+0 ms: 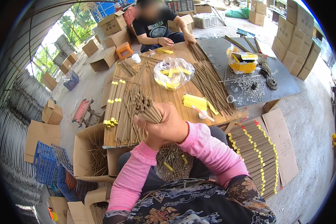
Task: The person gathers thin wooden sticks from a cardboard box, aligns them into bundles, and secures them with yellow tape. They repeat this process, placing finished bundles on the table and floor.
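Above the near edge of the wooden table (164, 98), a thick bundle of thin brown sticks (143, 105), which look like incense sticks, stands tilted in both my hands with its ends uneven. Fingers of my right hand (171, 121) wrap round its lower part. Pressed against the same bundle, my left hand (151, 139) is closed and partly covered by the right one. Loose sticks (128, 125) lie on the tabletop just left of the bundle. Beside them are rolled bundles with yellow bands (115, 101). Yellow paper strips (194, 101) and a pink-handled tool (204, 114) rest to the right.
Across the table a co-worker's hand (189, 38) touches sticks. A clear bag of yellow strips (173, 72) sits mid-table. On the grey right-hand surface are a yellow box (243, 67) and scattered small pieces. Banded bundles (254, 156) lie low right; an open carton (86, 140) stands left.
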Motion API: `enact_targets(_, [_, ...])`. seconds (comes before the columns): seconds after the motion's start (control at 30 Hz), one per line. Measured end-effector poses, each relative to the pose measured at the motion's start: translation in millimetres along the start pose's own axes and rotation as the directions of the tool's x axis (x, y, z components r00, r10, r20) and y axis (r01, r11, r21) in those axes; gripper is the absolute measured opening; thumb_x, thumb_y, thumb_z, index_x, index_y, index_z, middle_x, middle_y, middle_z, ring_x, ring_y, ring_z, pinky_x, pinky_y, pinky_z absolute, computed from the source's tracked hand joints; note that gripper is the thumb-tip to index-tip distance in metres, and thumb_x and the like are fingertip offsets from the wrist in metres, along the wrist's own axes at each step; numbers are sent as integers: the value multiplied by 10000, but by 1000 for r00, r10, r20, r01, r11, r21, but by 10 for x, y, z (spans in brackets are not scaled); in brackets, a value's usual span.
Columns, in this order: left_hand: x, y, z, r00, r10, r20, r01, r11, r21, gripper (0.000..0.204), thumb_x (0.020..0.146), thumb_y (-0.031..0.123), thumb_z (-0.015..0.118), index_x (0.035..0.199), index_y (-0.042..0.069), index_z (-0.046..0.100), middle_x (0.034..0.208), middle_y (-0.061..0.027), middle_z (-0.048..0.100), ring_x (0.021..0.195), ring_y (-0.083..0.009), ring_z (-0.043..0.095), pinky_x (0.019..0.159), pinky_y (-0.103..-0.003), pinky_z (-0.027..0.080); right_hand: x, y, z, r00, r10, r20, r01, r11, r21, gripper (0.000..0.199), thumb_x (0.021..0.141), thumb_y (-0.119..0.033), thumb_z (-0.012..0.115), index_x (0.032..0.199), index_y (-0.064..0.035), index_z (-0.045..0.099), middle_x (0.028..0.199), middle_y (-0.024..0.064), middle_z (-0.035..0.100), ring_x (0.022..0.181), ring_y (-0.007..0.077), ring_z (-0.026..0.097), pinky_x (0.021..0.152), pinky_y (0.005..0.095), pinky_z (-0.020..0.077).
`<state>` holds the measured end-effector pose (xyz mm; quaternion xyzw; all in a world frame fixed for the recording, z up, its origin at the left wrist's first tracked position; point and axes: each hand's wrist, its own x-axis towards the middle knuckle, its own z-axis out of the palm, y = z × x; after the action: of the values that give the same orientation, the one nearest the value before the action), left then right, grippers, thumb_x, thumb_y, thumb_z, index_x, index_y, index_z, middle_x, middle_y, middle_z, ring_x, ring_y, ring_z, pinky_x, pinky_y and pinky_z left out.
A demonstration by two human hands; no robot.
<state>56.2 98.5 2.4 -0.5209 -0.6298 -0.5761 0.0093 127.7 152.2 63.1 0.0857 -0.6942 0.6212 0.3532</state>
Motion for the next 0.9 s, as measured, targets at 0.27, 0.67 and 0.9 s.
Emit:
enact_targets(0.27, [143, -489, 182, 997, -33, -66, 33, 999, 1, 183, 740, 16, 592, 919, 40, 559, 816, -69, 614, 797, -164, 605, 680, -275, 463, 171, 822, -102, 985, 174, 0, -174, 984, -38, 187, 775, -182, 628, 864, -19, 603, 658, 62, 596, 599, 95, 551, 565, 270, 465])
enact_targets(0.67, [199, -536, 89, 999, -51, 12, 52, 997, -52, 170, 757, 33, 588, 925, 40, 564, 814, -51, 616, 804, -145, 600, 687, -269, 460, 312, 718, -214, 950, 283, -131, -242, 934, 263, 234, 811, -159, 613, 633, -57, 500, 519, -43, 446, 477, 26, 405, 411, 212, 332])
enact_targets(0.9, [103, 98, -75, 892, -245, 380, 290, 955, -66, 151, 768, 51, 586, 908, 10, 551, 827, -37, 598, 780, -125, 571, 662, -257, 445, 178, 156, -315, 973, 223, -57, -168, 859, 483, 288, 840, -190, 578, 618, -40, 471, 492, 6, 478, 396, 76, 435, 382, 213, 340])
